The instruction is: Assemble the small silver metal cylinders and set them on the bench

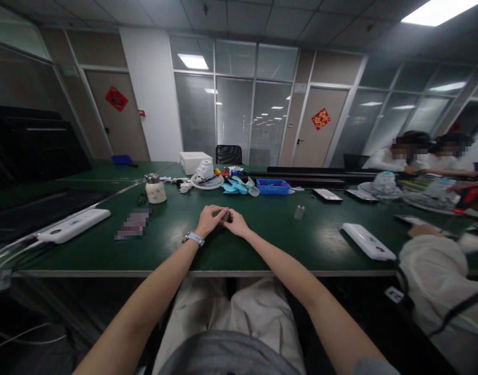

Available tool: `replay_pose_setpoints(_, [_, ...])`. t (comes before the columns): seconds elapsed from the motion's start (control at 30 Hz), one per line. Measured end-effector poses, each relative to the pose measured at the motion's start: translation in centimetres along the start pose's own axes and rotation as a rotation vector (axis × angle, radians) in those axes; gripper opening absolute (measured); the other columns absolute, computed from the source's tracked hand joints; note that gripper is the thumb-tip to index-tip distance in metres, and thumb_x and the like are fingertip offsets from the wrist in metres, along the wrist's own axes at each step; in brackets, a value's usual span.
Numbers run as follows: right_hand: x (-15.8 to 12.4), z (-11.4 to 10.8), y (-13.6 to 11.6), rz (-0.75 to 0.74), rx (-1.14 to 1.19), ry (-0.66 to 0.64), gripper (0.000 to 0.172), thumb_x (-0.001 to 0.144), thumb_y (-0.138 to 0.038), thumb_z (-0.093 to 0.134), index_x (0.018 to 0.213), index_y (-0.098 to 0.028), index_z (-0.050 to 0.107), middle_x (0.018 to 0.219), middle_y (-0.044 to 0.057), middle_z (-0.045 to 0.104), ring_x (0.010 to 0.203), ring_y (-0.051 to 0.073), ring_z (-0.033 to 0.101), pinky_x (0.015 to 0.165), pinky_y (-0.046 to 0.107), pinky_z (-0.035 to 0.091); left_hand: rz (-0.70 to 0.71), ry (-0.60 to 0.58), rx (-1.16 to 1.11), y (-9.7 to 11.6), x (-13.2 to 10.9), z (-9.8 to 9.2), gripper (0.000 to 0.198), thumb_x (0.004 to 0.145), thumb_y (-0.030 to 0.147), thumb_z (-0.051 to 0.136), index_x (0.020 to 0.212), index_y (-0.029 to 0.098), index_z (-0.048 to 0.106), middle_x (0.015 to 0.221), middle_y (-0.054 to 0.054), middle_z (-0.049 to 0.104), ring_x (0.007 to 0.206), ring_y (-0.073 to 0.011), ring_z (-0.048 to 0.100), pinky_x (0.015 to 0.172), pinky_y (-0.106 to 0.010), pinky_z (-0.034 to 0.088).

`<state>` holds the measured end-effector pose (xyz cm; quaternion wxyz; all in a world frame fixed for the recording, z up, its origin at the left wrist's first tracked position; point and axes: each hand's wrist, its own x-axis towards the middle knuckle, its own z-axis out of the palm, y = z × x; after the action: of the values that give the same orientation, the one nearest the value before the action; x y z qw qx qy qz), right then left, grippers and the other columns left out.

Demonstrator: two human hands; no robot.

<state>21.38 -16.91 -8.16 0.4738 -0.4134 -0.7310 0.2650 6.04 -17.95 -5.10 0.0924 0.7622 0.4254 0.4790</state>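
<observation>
My left hand [210,220] and my right hand [236,223] meet over the green table. Between their closed fingertips is a small dark metallic part [227,215], mostly covered by the fingers, so its exact kind does not show. A watch with a light band [193,238] is on my left wrist. To the right of my hands, a small silver metal cylinder [299,212] stands on the table. Beyond my hands lie light blue fan blades [239,186], with a white fan grille [206,181] beside them.
A blue tray [273,186] sits at the back, near a white box [195,162]. On the left are a patterned cream jar [156,192] and a white power strip [75,225]. Another white power strip [368,241] lies on the right, near a co-worker's sleeve [434,260].
</observation>
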Motion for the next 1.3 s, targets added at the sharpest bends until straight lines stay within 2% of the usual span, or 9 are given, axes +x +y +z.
replay_pose_setpoints(0.3, [-0.7,-0.1,-0.9,0.046,-0.003,0.013,0.037,0.070,-0.031,0.075,0.103,-0.023,0.060,0.093,0.003,0.068,0.086,0.019,0.063,0.084,0.037,0.051,-0.109,0.031,0.068,1.5,-0.2,-0.2,0.028,0.084,0.044,0.060,0.092,0.022,0.076,0.104,-0.007,0.067,0.104,-0.0222,0.056,0.094,-0.035,0.043])
replay_pose_setpoints(0.5, [-1.2,-0.7,-1.6,0.046,-0.085,0.064,0.035,0.068,-0.038,0.077,0.095,-0.023,0.062,0.087,0.002,0.068,0.081,0.019,0.063,0.082,0.036,0.050,-0.209,0.197,0.142,0.3,0.1,-0.8,0.034,0.086,0.049,0.056,0.094,0.022,0.076,0.102,-0.008,0.069,0.104,-0.0233,0.055,0.094,-0.037,0.041])
replay_pose_setpoints(0.57, [-1.4,-1.0,-1.7,0.042,-0.111,0.079,0.035,0.068,-0.040,0.077,0.095,-0.023,0.063,0.088,0.003,0.068,0.082,0.019,0.063,0.083,0.036,0.050,-0.318,0.162,0.213,-0.5,-0.1,-1.0,0.035,0.082,0.052,0.059,0.091,0.023,0.077,0.101,-0.009,0.070,0.106,-0.0276,0.053,0.093,-0.040,0.040])
replay_pose_setpoints(0.7, [-1.6,-1.6,-1.7,0.044,-0.128,0.104,0.036,0.069,-0.042,0.076,0.096,-0.022,0.064,0.090,0.004,0.069,0.082,0.019,0.064,0.083,0.036,0.050,-0.531,-0.001,0.324,-1.3,-0.5,-1.0,0.041,0.073,0.061,0.065,0.086,0.026,0.079,0.094,-0.013,0.072,0.110,-0.0391,0.047,0.088,-0.049,0.040])
replay_pose_setpoints(0.9, [-1.7,-1.8,-1.2,0.095,-0.069,0.157,0.040,0.062,-0.037,0.082,0.093,-0.021,0.064,0.087,0.003,0.068,0.082,0.018,0.064,0.084,0.036,0.051,-0.512,-0.052,0.340,-0.8,-0.8,-1.0,0.043,0.070,0.066,0.064,0.086,0.028,0.080,0.106,-0.012,0.070,0.109,-0.0419,0.043,0.088,-0.051,0.039])
replay_pose_setpoints(1.0, [-1.4,-1.8,-1.1,0.201,0.108,0.217,0.045,0.055,-0.029,0.086,0.090,-0.019,0.060,0.086,0.003,0.069,0.080,0.017,0.064,0.083,0.036,0.052,-0.514,-0.025,0.352,-0.9,-0.8,-0.9,0.042,0.074,0.063,0.061,0.092,0.029,0.079,0.113,-0.012,0.067,0.111,-0.0414,0.043,0.089,-0.051,0.038])
replay_pose_setpoints(1.07, [-1.0,-2.2,-1.3,0.307,0.288,0.259,0.040,0.058,-0.022,0.085,0.087,-0.017,0.058,0.084,0.003,0.069,0.078,0.015,0.065,0.082,0.033,0.053,-0.536,0.020,0.364,-1.0,-0.8,-0.8,0.044,0.080,0.061,0.054,0.098,0.029,0.078,0.119,-0.013,0.065,0.113,-0.0409,0.042,0.090,-0.052,0.038])
replay_pose_setpoints(1.2, [-0.6,-4.2,-2.0,0.539,0.780,0.224,0.014,0.081,-0.011,0.066,0.092,-0.016,0.059,0.084,0.004,0.071,0.078,0.013,0.067,0.075,0.025,0.054,-0.578,0.101,0.372,-1.4,-0.7,-0.7,0.049,0.088,0.058,0.043,0.106,0.027,0.076,0.122,-0.015,0.061,0.115,-0.0406,0.042,0.090,-0.053,0.038])
replay_pose_setpoints(1.3, [-1.0,-5.8,-2.4,0.659,1.090,0.130,0.010,0.094,-0.016,0.048,0.099,-0.017,0.057,0.090,0.007,0.071,0.081,0.014,0.069,0.070,0.026,0.057,-0.555,0.098,0.377,-1.4,-0.7,-0.6,0.049,0.087,0.059,0.044,0.108,0.026,0.075,0.120,-0.017,0.061,0.113,-0.0400,0.043,0.090,-0.052,0.039])
